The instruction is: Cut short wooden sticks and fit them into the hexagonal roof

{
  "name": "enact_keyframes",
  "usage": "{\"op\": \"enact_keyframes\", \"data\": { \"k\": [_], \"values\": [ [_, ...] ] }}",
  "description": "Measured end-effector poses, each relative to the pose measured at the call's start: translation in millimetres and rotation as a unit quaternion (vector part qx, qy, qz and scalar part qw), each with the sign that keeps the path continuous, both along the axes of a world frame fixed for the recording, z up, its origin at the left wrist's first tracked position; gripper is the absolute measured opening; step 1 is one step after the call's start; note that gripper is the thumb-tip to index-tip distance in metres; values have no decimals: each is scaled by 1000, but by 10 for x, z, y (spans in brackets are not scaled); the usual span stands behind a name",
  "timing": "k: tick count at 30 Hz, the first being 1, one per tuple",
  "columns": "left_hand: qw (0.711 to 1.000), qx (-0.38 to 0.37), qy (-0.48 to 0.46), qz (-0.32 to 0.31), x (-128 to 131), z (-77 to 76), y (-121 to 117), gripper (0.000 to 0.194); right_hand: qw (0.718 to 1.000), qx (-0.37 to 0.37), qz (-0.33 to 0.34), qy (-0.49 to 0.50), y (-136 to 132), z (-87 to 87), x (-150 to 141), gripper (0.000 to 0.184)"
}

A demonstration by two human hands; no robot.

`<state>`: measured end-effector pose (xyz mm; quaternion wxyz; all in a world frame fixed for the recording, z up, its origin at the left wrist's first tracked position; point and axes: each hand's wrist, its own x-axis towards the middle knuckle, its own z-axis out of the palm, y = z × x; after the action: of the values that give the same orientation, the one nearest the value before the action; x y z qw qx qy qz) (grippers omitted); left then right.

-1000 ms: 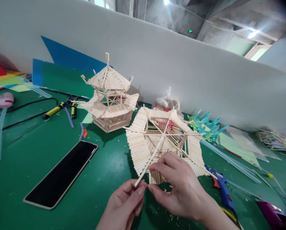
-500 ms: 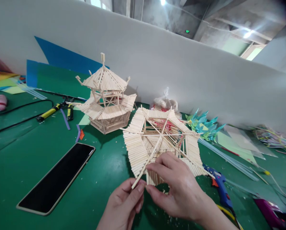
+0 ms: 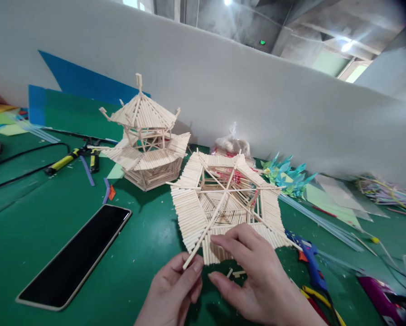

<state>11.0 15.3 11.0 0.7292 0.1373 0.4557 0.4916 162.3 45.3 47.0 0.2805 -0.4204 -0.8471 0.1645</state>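
Two stick-built pieces on the green mat (image 3: pixel 53 194): one finished pagoda model (image 3: pixel 145 140), one hexagonal stick roof (image 3: pixel 223 199) just right of it. One phone (image 3: pixel 75 256) left of the roof. My left hand (image 3: pixel 176 290) pinches the roof's protruding rib stick (image 3: pixel 203 233). My right hand (image 3: pixel 253 276), fingers loosely spread and grasping nothing, rests on the roof's near edge.

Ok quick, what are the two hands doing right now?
Left hand: closed, pinching the end of a long wooden stick.
Right hand: open, fingers resting on the stick roof frame, holding nothing.
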Motion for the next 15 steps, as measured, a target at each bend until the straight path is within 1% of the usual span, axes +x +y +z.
{"op": "enact_keyframes", "data": {
  "k": [4, 9, 15],
  "values": [
    [1000, 14, 2, -3, 2, -14, 27, 11, 1000, 1, -10, 19, -19, -3, 1, 34],
    [999, 21, 25, -3, 9, -22, 44, 9, 999, -7, -17, 29, -40, -14, 5, 35],
    [998, 18, 60, 19, 53, 43, 111, 10, 998, -1, -27, 49, -55, -55, 1, 35]
  ]
}}
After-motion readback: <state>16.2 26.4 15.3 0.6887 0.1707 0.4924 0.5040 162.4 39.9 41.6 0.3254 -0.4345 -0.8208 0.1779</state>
